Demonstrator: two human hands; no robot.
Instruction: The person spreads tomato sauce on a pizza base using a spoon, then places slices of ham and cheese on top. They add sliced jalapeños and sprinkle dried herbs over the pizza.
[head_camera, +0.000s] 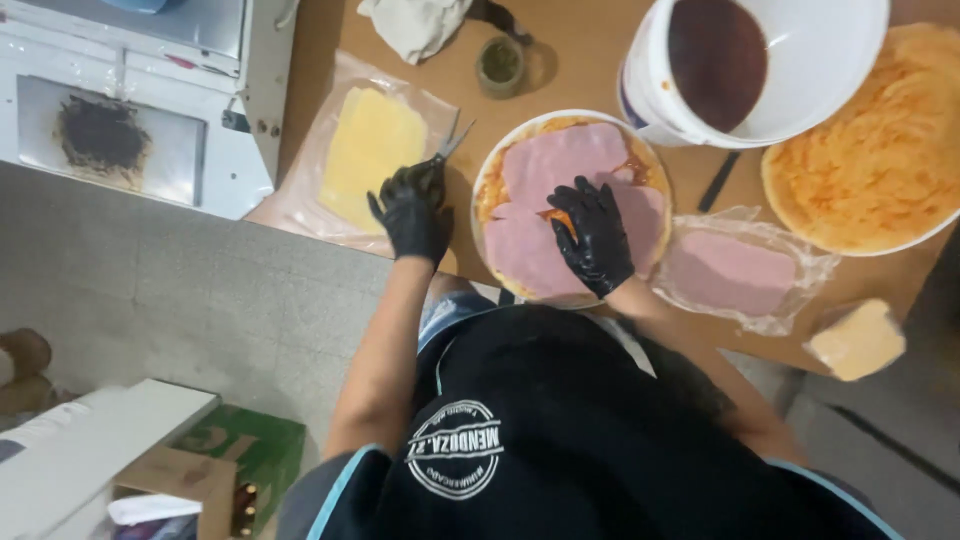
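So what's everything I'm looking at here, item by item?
Table: one, brown wood, across the top.
Ham pizza: one, pink slices over red sauce, centre, on a white plate.
Sauced base: one, orange, top right.
Bucket: one, white, dark red sauce inside, above the ham pizza.
Bagged ham: one clear bag, pink, right of the pizza.
Bagged cheese: one clear bag, yellow, left.
Cheese block: one, pale yellow, right edge.
Herb jar: one, green contents, top.
Cloth: one, white, top.
Scissors: one pair, metal, over the bagged cheese.
Crate: one, green, on the floor.
Left hand: black glove, holding the scissors.
Right hand: black glove, on the ham.
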